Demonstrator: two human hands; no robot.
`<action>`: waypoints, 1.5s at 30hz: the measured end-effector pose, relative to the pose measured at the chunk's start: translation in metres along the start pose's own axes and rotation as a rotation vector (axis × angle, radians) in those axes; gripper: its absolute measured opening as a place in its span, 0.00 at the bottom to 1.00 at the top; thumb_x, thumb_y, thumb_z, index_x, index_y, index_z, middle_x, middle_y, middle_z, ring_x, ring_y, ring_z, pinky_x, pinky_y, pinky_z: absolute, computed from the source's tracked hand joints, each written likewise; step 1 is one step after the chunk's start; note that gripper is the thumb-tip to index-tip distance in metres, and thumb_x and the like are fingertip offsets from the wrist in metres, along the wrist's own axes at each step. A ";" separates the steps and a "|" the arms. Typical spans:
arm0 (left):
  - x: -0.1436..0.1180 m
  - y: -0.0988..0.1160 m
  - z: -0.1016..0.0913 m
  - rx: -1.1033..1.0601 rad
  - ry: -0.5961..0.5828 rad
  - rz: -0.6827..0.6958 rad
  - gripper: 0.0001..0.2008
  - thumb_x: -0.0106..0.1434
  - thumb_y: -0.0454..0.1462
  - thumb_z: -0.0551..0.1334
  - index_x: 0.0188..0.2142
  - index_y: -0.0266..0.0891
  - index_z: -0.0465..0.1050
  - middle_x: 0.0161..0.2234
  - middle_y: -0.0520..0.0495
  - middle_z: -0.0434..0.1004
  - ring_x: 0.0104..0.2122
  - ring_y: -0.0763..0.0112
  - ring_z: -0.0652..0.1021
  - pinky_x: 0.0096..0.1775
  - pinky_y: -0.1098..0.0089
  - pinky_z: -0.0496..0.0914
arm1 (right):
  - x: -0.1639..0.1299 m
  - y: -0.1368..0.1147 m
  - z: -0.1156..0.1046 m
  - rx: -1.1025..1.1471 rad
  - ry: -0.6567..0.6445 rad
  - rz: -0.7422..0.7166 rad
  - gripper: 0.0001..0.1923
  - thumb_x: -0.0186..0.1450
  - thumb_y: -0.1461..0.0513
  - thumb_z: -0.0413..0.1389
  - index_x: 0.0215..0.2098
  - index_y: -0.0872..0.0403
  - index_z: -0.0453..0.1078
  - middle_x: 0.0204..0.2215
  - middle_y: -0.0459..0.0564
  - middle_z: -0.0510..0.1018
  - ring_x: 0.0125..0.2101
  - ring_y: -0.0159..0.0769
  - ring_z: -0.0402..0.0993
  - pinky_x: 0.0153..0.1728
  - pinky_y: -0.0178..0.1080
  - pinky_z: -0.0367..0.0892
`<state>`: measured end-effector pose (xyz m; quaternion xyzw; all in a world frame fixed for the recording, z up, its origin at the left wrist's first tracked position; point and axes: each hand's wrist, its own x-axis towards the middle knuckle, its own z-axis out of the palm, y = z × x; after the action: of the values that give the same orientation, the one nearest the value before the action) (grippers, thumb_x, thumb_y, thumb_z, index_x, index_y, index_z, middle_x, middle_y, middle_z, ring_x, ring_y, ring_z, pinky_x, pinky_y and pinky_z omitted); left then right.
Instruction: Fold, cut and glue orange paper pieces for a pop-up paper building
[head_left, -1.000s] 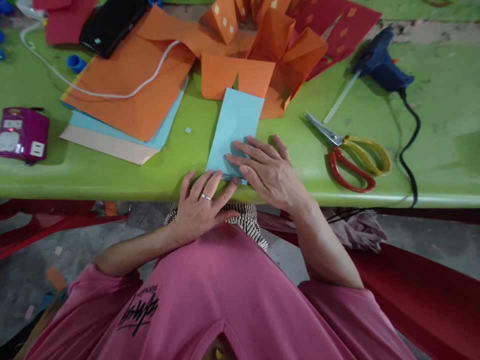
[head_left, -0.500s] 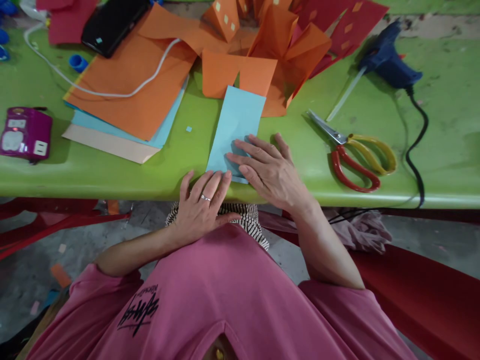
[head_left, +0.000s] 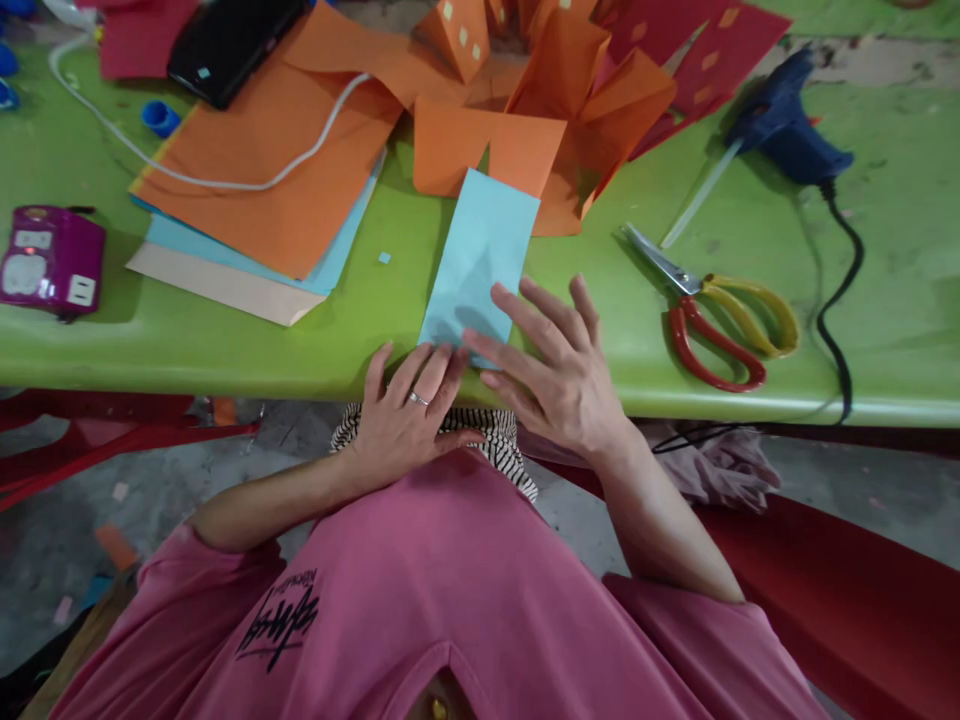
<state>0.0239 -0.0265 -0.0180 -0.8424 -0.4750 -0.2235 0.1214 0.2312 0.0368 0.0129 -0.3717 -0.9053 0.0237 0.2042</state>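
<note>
A folded light blue paper strip (head_left: 480,255) lies on the green table (head_left: 225,340), reaching from the near edge toward the orange sheets. My left hand (head_left: 405,415), with a ring on one finger, rests at the table's near edge, its fingertips touching the strip's near end. My right hand (head_left: 551,370) hovers with fingers spread over the strip's near right corner, the fingertips just above or lightly on the paper. Neither hand grips anything.
Red-and-yellow scissors (head_left: 709,310) lie to the right, a blue glue gun (head_left: 784,125) with a black cord beyond them. Orange folded paper shapes (head_left: 540,90) and stacked sheets (head_left: 255,200) fill the back. A purple power strip (head_left: 49,260) sits left, a black phone (head_left: 225,45) far left.
My right hand has lifted from lying flat on the blue strip and spread its fingers. My left hand's fingertips have shifted slightly onto the strip's near end.
</note>
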 end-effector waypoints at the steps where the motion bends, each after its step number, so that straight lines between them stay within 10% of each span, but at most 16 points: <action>1: 0.000 0.000 0.001 -0.005 0.002 -0.001 0.38 0.67 0.60 0.51 0.58 0.29 0.72 0.52 0.34 0.78 0.53 0.54 0.74 0.66 0.50 0.49 | -0.005 -0.003 0.000 -0.022 0.021 -0.020 0.20 0.71 0.52 0.53 0.61 0.40 0.67 0.66 0.47 0.66 0.68 0.47 0.57 0.66 0.64 0.46; 25: 0.005 -0.022 -0.014 -0.073 -0.129 -0.038 0.30 0.70 0.51 0.56 0.62 0.30 0.67 0.56 0.34 0.75 0.54 0.55 0.75 0.57 0.60 0.62 | -0.008 -0.028 0.024 -0.105 0.247 0.154 0.12 0.70 0.60 0.57 0.51 0.48 0.75 0.40 0.47 0.79 0.46 0.37 0.71 0.63 0.51 0.57; 45: 0.006 -0.008 -0.016 -0.004 -0.164 -0.046 0.27 0.70 0.46 0.57 0.64 0.37 0.66 0.56 0.42 0.77 0.49 0.58 0.72 0.50 0.62 0.63 | -0.008 -0.024 0.018 -0.073 0.098 0.201 0.16 0.70 0.59 0.55 0.55 0.44 0.73 0.50 0.48 0.78 0.52 0.43 0.68 0.64 0.57 0.53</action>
<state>0.0153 -0.0247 -0.0018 -0.8469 -0.5023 -0.1576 0.0750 0.2134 0.0164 -0.0013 -0.4685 -0.8527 -0.0070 0.2309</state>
